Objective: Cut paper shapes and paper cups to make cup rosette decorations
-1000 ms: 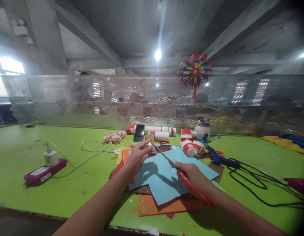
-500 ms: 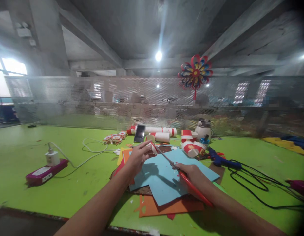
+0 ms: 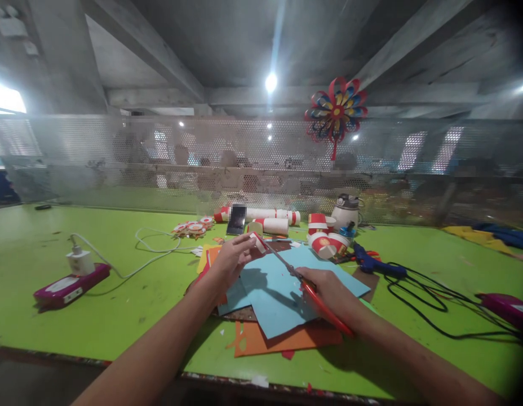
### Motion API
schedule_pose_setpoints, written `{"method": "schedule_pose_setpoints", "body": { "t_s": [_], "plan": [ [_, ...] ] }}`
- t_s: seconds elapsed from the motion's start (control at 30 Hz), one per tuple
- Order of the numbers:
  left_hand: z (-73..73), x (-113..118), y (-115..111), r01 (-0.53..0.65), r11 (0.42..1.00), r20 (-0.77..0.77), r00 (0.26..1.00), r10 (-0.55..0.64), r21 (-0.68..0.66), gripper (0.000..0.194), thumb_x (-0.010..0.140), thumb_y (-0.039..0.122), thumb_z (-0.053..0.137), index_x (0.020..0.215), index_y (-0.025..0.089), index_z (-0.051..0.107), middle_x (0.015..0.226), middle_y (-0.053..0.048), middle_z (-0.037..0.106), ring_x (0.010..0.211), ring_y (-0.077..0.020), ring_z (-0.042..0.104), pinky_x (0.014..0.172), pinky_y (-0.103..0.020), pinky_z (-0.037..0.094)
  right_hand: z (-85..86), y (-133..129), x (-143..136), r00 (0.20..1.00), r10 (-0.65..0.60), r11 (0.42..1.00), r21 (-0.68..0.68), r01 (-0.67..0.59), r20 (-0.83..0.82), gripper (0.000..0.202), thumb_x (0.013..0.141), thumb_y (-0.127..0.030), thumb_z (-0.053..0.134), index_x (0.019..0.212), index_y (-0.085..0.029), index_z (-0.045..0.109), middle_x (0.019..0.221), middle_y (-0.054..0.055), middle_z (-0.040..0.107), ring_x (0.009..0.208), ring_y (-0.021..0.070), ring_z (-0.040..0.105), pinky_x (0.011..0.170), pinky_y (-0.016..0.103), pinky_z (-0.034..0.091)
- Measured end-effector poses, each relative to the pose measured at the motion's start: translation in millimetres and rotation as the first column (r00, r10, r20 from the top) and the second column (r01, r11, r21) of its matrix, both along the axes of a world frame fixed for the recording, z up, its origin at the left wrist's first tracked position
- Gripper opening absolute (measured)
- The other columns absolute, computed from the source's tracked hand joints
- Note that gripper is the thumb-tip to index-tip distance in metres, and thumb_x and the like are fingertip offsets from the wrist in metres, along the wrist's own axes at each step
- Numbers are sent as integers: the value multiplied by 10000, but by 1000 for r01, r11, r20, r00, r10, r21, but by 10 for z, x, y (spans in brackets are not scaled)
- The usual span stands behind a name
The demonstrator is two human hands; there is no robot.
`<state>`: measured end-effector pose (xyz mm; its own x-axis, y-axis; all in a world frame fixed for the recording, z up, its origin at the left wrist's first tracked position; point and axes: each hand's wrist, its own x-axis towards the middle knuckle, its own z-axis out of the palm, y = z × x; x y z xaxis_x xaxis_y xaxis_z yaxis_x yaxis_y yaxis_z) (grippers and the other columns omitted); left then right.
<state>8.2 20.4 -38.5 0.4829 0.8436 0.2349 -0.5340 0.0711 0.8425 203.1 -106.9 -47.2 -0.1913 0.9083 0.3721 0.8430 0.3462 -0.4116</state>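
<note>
My left hand (image 3: 235, 256) pinches a small red-and-white paper cup piece (image 3: 258, 243) above the pile of paper. In my right hand (image 3: 324, 287) is a pair of scissors (image 3: 327, 310) with red handles, its long blades reaching up to the cup piece's edge. Whether the blades are parted cannot be made out. Below both hands lie light blue paper sheets (image 3: 274, 299), with orange paper (image 3: 287, 341) sticking out at the front and more coloured sheets on the left.
Behind the papers are stacked paper cups (image 3: 270, 226), a phone (image 3: 236, 219), more cups (image 3: 323, 242) and a jug (image 3: 346, 212). A blue glue gun (image 3: 377, 264) with black cable lies right. A purple power strip (image 3: 71, 286) with charger sits left, near cut cup pieces (image 3: 194, 227).
The view has tilted slightly, so everything sits a little higher and further left. My hands keep the same hold on the cup piece and scissors.
</note>
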Motion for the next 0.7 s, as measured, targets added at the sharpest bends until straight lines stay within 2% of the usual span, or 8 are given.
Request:
{"method": "schedule_pose_setpoints", "body": {
  "t_s": [0.2, 0.4, 0.7],
  "plan": [
    [-33, 3, 7, 10, 999, -20, 1000, -9, 53, 261, 675, 205, 733, 897, 78, 676, 867, -137, 686, 783, -204, 660, 801, -368, 504, -1, -3, -11, 1000, -4, 1000, -9, 4, -5, 281, 810, -144, 434, 983, -186, 652, 881, 43, 703, 797, 203, 629, 726, 277, 424],
    [-50, 6, 7, 18, 996, -15, 1000, -16, 84, 258, 693, 231, 725, 901, 83, 686, 879, -138, 681, 796, -205, 653, 799, -369, 501, -25, 5, -15, 999, -27, 1000, -11, 27, 18, 284, 806, -144, 426, 982, -181, 646, 804, 33, 691, 723, 191, 617, 670, 266, 411],
    [-24, 15, -44, 3, 999, -7, 1000, -3, 45, 251, 673, 201, 730, 885, 75, 684, 871, -131, 683, 794, -209, 660, 813, -373, 506, -48, -20, -50, 993, -80, 997, 15, 79, 83, 286, 750, -98, 420, 929, -172, 631, 743, 36, 669, 665, 177, 590, 636, 251, 397]
  ]
}}
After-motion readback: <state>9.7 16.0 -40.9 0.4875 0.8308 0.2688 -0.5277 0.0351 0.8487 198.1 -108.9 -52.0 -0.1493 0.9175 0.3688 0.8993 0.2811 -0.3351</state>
